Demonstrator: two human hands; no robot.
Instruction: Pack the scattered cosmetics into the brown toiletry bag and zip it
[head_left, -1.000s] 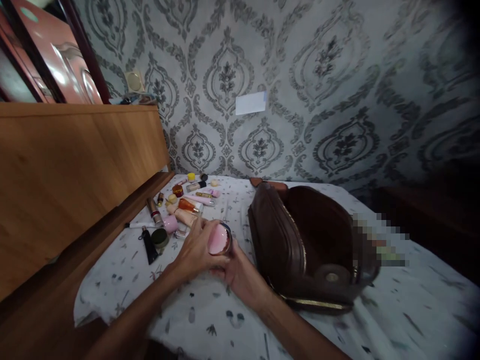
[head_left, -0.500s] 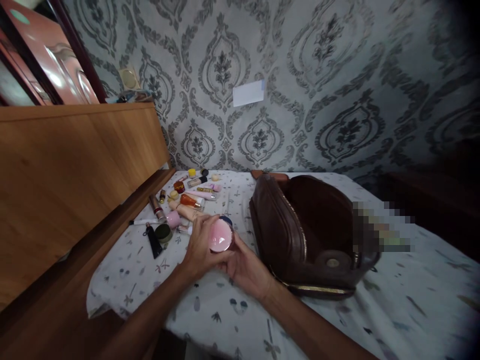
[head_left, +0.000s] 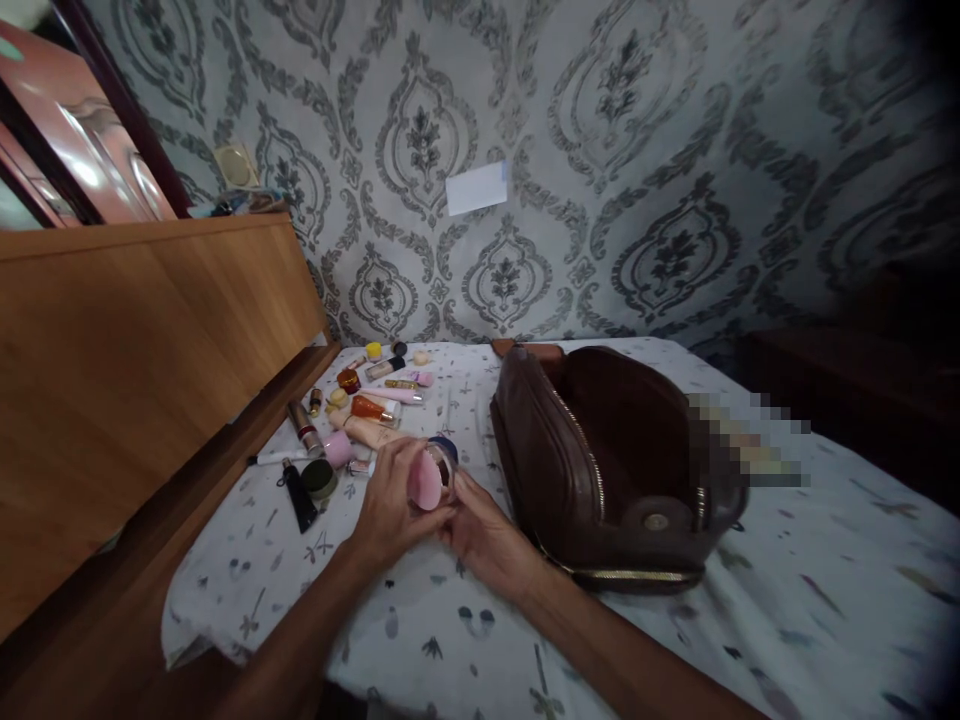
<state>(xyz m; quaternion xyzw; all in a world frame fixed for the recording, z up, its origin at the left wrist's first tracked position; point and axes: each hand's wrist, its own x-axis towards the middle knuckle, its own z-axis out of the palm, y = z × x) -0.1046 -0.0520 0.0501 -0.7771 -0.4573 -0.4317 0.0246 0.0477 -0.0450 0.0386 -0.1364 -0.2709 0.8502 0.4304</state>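
Close together over the cloth, both my hands hold a small round cosmetic container. My left hand [head_left: 390, 500] has its fingers closed around the pink round lid [head_left: 425, 482], which stands tilted on edge. My right hand [head_left: 487, 535] grips the shiny container body [head_left: 444, 468] from the right and below. A dark blue round piece [head_left: 444, 444] shows just behind it; whether it belongs to the container I cannot tell. To the right stands a brown leather bag [head_left: 536, 450], unzipped and gaping.
Several cosmetics lie to the left, among them a black tube [head_left: 300, 497], a dark green jar [head_left: 319, 478], a pink jar [head_left: 339, 449] and an orange bottle [head_left: 371, 410]. A wooden panel [head_left: 150, 350] borders the patterned cloth [head_left: 420, 640]. A papered wall [head_left: 540, 120] rises behind.
The pink lid has turned from facing up towards me to tilted on edge, away from the container body. My view has shifted slightly; the bag and cosmetics have not moved.
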